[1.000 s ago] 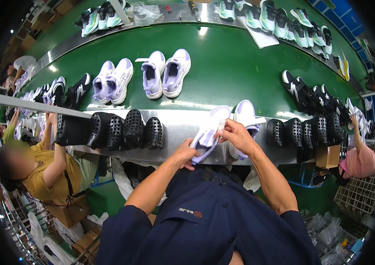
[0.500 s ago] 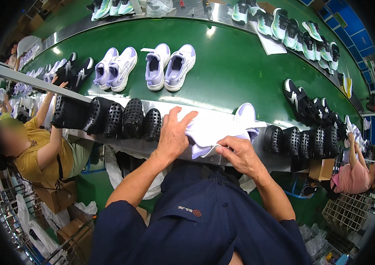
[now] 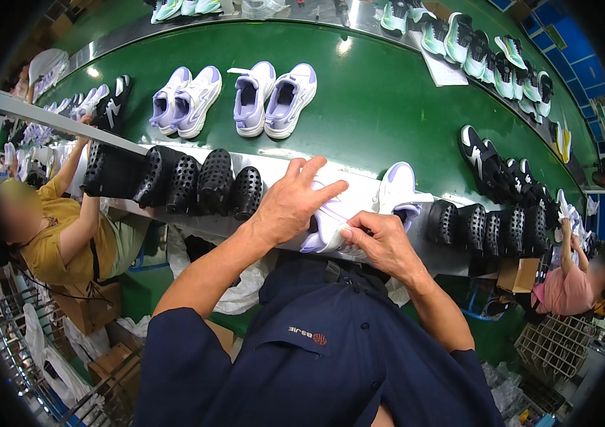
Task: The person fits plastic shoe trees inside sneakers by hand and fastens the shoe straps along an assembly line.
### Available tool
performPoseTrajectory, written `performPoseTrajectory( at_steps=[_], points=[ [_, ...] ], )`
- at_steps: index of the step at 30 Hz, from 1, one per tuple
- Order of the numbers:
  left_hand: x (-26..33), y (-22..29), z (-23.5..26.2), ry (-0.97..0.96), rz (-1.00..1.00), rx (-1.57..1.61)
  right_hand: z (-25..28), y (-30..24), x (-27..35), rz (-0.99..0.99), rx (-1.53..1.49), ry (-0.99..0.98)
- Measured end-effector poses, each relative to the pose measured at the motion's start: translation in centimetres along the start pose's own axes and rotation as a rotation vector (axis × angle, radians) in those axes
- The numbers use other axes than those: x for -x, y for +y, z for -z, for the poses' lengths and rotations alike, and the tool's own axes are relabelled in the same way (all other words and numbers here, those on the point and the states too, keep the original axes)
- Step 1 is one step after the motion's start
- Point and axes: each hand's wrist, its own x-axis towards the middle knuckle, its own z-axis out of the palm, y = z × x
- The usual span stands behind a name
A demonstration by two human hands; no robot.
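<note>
A white sneaker with lilac trim (image 3: 329,226) lies on the metal table edge in front of me, its heel end toward me. My left hand (image 3: 292,203) reaches over its front part from the left, thumb and fingers spread around it; some fingers are hidden. At the collar, my right hand (image 3: 382,245) pinches a white edge of the same shoe between thumb and forefinger. Just right of it stands a second white and lilac sneaker (image 3: 396,186), apart from my fingers.
Black perforated shoe forms (image 3: 215,181) line the table edge on both sides. Across the green belt (image 3: 366,92) stand two pairs of lilac-trimmed sneakers (image 3: 292,99). Black sneakers (image 3: 486,164) lie to the right. One person (image 3: 75,235) works at left, another (image 3: 573,288) at right.
My left hand has shifted rightward over the sneaker, and my right hand has risen slightly while still pinching its edge. A black sneaker near the left person has moved.
</note>
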Motion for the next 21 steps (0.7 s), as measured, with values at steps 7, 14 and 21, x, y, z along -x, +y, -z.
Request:
performPoseTrajectory(
  at_steps=[7,14,21],
  points=[
    [0.2,0.5,-0.3,-0.049,-0.018,-0.008,0.0,-0.4,-0.4,-0.137,0.025,-0.034],
    [0.6,1.2,-0.6,-0.102,0.055,0.052,0.3,0.0,-2.0,-0.28,0.071,-0.206],
    [4.6,-1.4,-5.7,-0.176,0.749,0.134,-1.0,3.8,-2.5,-0.171,0.087,0.39]
  ],
)
